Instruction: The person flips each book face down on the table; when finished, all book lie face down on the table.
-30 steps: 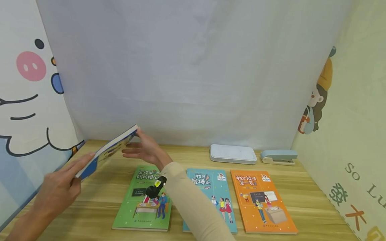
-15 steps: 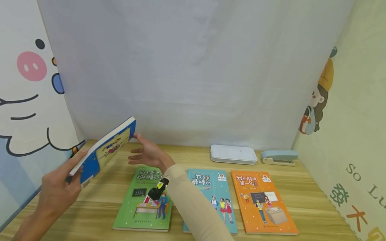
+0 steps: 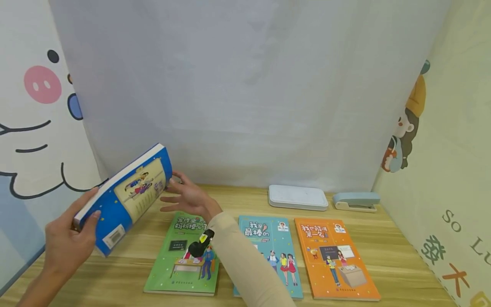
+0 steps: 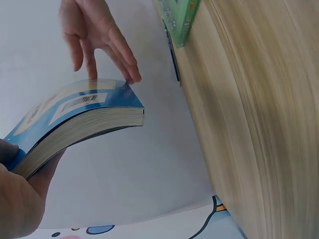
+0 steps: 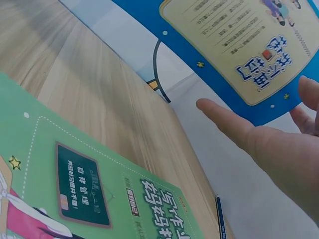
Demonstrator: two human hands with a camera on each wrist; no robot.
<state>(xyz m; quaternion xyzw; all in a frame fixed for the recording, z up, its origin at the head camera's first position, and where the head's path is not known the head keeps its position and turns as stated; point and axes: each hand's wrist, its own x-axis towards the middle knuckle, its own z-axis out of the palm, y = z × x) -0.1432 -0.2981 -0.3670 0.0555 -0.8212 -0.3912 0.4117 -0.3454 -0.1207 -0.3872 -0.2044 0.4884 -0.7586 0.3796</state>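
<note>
A thick blue paperback book [image 3: 111, 213] is held tilted above the left part of the table, its back cover with a barcode turned toward me. My left hand [image 3: 70, 238] grips its lower left end, thumb on the back cover and fingers behind. At the far right edge, my right hand [image 3: 192, 198] pinches the book between thumb and forefinger, its other fingers spread apart. That thumb [image 5: 309, 92] overlaps the cover in the right wrist view. Beneath the right wrist lies a green book [image 3: 180, 273]. The right sleeve partly covers a light blue book [image 3: 284, 243].
An orange book [image 3: 337, 260] lies to the right on the wooden table [image 3: 406, 273]. Behind it are a white flat case [image 3: 297, 197] and a blue-grey stapler [image 3: 356, 201]. A thin dark pencil-like stick [image 5: 221, 216] lies by the back curtain [image 3: 245, 106]. Printed cloths hang on both sides.
The blue book has tipped so that more of its back cover faces me, and its far end has shifted left. The left hand has turned with it. The books on the table stay put.
</note>
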